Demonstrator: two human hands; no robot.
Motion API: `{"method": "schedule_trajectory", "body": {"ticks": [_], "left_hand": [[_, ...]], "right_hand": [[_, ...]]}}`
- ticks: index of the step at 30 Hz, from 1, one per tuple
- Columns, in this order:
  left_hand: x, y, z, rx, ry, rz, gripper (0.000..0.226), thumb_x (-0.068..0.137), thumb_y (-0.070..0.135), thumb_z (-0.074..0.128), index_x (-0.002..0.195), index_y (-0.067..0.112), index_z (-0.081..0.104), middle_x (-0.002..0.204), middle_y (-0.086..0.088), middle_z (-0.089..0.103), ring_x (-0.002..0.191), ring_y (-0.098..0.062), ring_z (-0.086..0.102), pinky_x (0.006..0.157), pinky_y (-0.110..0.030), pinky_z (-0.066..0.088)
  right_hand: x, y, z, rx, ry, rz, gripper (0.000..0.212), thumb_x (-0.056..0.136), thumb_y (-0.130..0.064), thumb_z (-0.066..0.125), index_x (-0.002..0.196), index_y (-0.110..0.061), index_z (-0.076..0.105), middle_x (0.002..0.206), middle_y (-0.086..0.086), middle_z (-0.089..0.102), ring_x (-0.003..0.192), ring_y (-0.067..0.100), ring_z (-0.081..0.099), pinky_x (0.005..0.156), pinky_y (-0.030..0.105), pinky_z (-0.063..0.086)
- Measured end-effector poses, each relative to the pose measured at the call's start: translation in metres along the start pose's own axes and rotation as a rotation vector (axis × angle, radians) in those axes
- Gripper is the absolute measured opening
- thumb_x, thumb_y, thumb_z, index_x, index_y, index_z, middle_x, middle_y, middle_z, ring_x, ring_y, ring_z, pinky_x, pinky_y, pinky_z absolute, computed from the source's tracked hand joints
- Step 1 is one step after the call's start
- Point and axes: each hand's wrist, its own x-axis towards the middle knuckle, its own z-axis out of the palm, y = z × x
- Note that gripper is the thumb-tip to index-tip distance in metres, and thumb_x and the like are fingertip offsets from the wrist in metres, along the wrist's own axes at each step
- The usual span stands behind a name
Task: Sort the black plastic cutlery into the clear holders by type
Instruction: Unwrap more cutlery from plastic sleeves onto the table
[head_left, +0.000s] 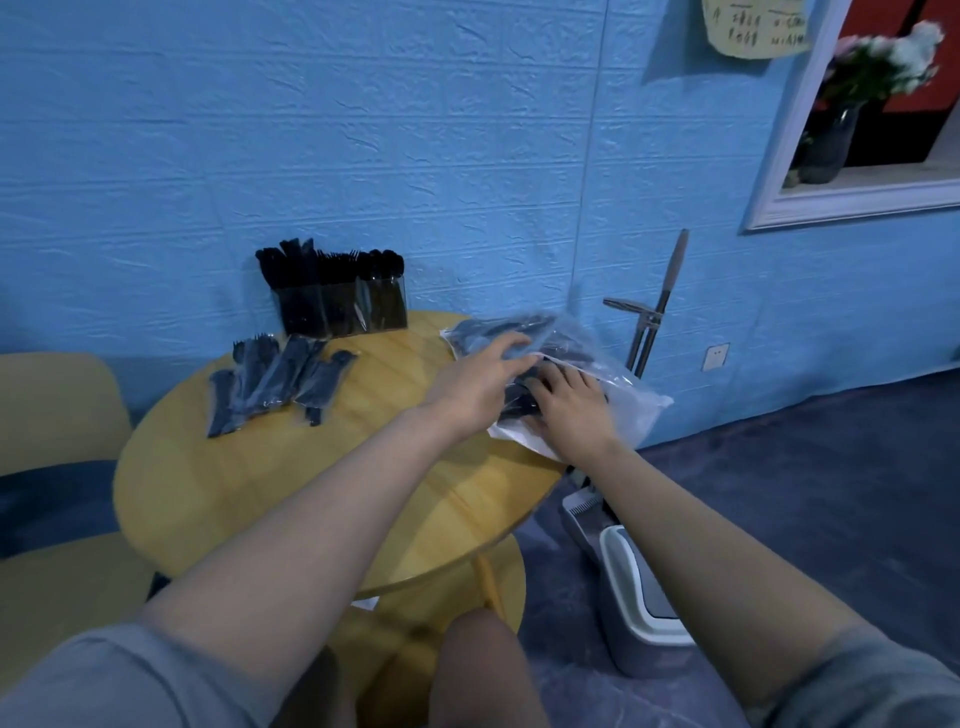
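A clear plastic bag (631, 410) full of black cutlery lies on the right edge of the round wooden table (291, 493). My left hand (480, 376) rests on top of the bag with its fingers stretched forward. My right hand (569, 408) lies flat on the bag beside it, fingers spread over the dark cutlery inside. At the back of the table, against the wall, stand the clear holders (343, 306), filled with upright black cutlery. Several wrapped packs of black cutlery (280, 376) lie in a loose row on the table's left side.
A yellow chair with a blue cushion (52, 499) stands left of the table. On the floor to the right is a grey dustpan and bin (631, 577), with a long metal handle (654, 317) leaning on the blue wall. The table has a lower shelf.
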Motion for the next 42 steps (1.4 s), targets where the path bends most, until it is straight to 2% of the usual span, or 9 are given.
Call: {"method": "schedule_trajectory", "body": {"ticks": [5,7,11,14,20,27,32,37,42], "left_hand": [[0.002,-0.002,-0.004,0.017,0.010,0.023,0.057,0.096,0.001,0.040,0.144,0.031,0.036,0.153,0.012,0.017,0.121,-0.017,0.047,0.064,-0.029,0.043],[0.002,-0.005,-0.005,0.033,0.023,0.023,0.057,0.096,0.002,0.041,0.144,0.031,0.036,0.153,0.011,0.018,0.125,-0.017,0.043,0.066,-0.028,0.042],[0.002,-0.007,-0.008,0.065,0.034,-0.015,0.060,0.095,0.001,0.044,0.144,0.034,0.034,0.152,0.010,0.020,0.128,-0.015,0.039,0.063,-0.025,0.036],[0.003,-0.003,-0.008,0.108,0.022,-0.005,0.065,0.093,-0.003,0.044,0.145,0.034,0.032,0.152,0.008,0.019,0.131,-0.016,0.035,0.059,-0.023,0.034],[0.007,-0.001,-0.008,0.084,0.006,0.011,0.069,0.091,-0.005,0.046,0.146,0.033,0.030,0.152,0.008,0.019,0.133,-0.016,0.033,0.068,-0.025,0.043],[0.007,-0.001,-0.011,0.071,-0.019,0.009,0.075,0.087,-0.009,0.049,0.145,0.037,0.032,0.150,0.010,0.020,0.132,-0.014,0.034,0.063,-0.025,0.040],[0.008,-0.007,-0.013,0.095,-0.029,-0.005,0.067,0.093,-0.003,0.046,0.143,0.038,0.034,0.151,0.008,0.020,0.134,-0.015,0.032,0.062,-0.026,0.038],[0.008,-0.009,-0.012,0.094,-0.045,-0.004,0.064,0.094,-0.002,0.045,0.143,0.038,0.034,0.151,0.008,0.020,0.134,-0.016,0.031,0.062,-0.026,0.040],[0.005,-0.006,-0.011,-0.017,-0.058,0.051,0.063,0.094,0.003,0.047,0.145,0.036,0.032,0.151,0.007,0.020,0.135,-0.015,0.031,0.073,-0.022,0.038]], "right_hand": [[0.036,-0.003,0.004,-0.013,-0.232,-0.050,0.070,0.091,-0.058,0.045,0.145,-0.016,0.031,0.152,0.004,0.025,0.143,0.023,0.019,0.116,0.037,0.014],[0.038,0.002,0.005,-0.005,-0.259,-0.051,0.065,0.093,-0.051,0.048,0.146,-0.018,0.029,0.153,0.004,0.026,0.142,0.022,0.022,0.115,0.035,0.018],[0.020,0.018,0.003,0.009,-0.143,-0.059,0.049,0.089,-0.012,0.054,0.136,-0.017,0.041,0.137,0.006,0.048,0.128,0.025,0.042,0.107,0.032,0.029],[0.013,0.027,-0.003,0.042,-0.189,-0.007,0.051,0.084,-0.004,0.054,0.132,-0.015,0.041,0.133,0.008,0.044,0.124,0.028,0.043,0.100,0.035,0.037],[0.026,0.025,-0.011,0.015,-0.368,-0.167,0.075,0.086,-0.021,0.057,0.150,-0.020,0.018,0.160,0.002,0.007,0.147,0.020,0.005,0.119,0.036,0.009],[0.062,0.006,-0.021,-0.115,-0.599,-0.178,0.075,0.087,-0.023,0.061,0.148,-0.012,0.019,0.153,0.013,0.024,0.137,0.029,0.029,0.107,0.035,0.031],[0.054,0.009,-0.010,-0.092,-0.542,-0.186,0.059,0.092,-0.036,0.054,0.144,-0.015,0.035,0.150,0.011,0.031,0.138,0.027,0.026,0.112,0.036,0.025],[0.048,0.013,-0.015,-0.027,-0.586,-0.197,0.064,0.088,-0.034,0.059,0.144,-0.016,0.033,0.156,0.010,0.014,0.143,0.028,0.013,0.115,0.039,0.020],[0.055,0.011,-0.023,0.014,-0.670,-0.141,0.078,0.080,-0.029,0.067,0.144,-0.015,0.025,0.137,0.011,0.043,0.122,0.029,0.044,0.090,0.034,0.038]]}}
